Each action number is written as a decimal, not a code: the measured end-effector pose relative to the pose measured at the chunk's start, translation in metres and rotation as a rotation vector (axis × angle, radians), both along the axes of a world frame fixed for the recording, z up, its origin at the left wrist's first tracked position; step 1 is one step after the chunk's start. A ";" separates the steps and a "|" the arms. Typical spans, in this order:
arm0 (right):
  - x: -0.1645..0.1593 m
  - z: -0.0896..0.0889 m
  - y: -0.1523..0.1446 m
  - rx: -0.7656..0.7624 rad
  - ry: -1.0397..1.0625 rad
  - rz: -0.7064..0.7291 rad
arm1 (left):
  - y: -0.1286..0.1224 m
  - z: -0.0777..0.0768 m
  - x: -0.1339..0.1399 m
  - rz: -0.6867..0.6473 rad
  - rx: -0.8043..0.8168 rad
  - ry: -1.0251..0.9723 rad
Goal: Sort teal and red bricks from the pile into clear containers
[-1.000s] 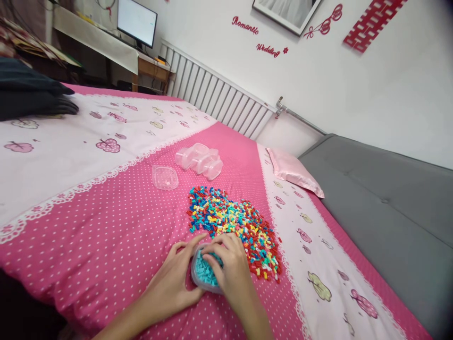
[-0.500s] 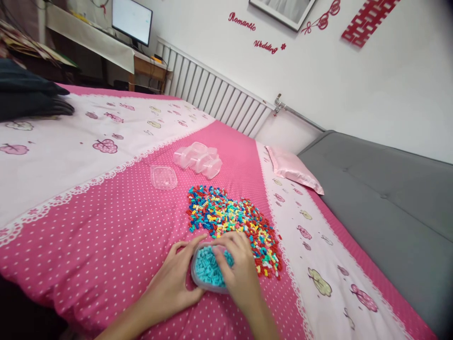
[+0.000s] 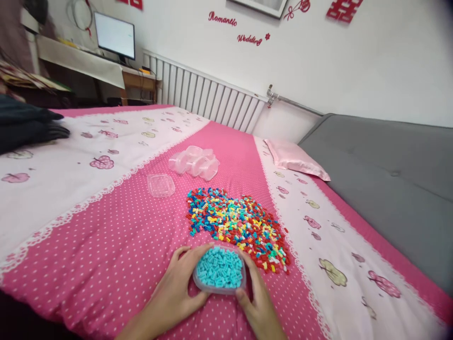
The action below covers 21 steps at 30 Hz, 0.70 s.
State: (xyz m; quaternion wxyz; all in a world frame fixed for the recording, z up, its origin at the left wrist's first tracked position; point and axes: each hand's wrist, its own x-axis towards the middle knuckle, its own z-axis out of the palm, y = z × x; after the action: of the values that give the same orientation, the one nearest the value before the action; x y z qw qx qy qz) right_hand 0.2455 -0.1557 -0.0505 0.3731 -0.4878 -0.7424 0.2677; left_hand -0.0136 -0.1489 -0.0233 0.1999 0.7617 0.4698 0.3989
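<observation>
Pink dotted fabric with pale printed borders covers the bed in front of you, and a white wall rises behind it. Red lettering hangs on that wall above a row of white rails. At the far left you have a desk with a lit monitor on it, and dark cloth lies on the bed's left side. To your right stand a grey headboard and, next to it, a pink pillow.

Your tub is close to you, at the near edge of the bright pile, filled with teal bricks. Your left hand grasps its left side, fingers along the far edge and thumb at the near corner. Your right hand grasps the opposite side, thumb at the near right corner, so you have the tub between both hands.

Just beyond it spreads the pile of mixed bricks: red, blue, yellow, teal and white. Farther off, several other tubs lie clustered together. Just to their left is a flat clear piece; it is washed out, but it may be a lid.
</observation>
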 end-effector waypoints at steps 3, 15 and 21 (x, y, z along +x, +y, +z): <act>-0.002 -0.021 0.002 0.071 -0.035 0.036 | -0.002 -0.002 -0.004 -0.035 -0.028 0.031; -0.003 -0.053 0.020 0.270 -0.029 0.038 | 0.004 0.060 0.018 -0.327 0.091 0.556; -0.018 -0.028 0.015 0.194 -0.018 -0.058 | 0.014 0.039 0.020 -0.269 0.302 0.549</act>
State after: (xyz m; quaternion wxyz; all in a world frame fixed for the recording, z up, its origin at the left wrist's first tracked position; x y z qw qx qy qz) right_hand 0.2279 -0.1407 -0.0781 0.4195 -0.4732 -0.7536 0.1793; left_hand 0.0066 -0.1345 0.0159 0.0015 0.9168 0.3370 0.2143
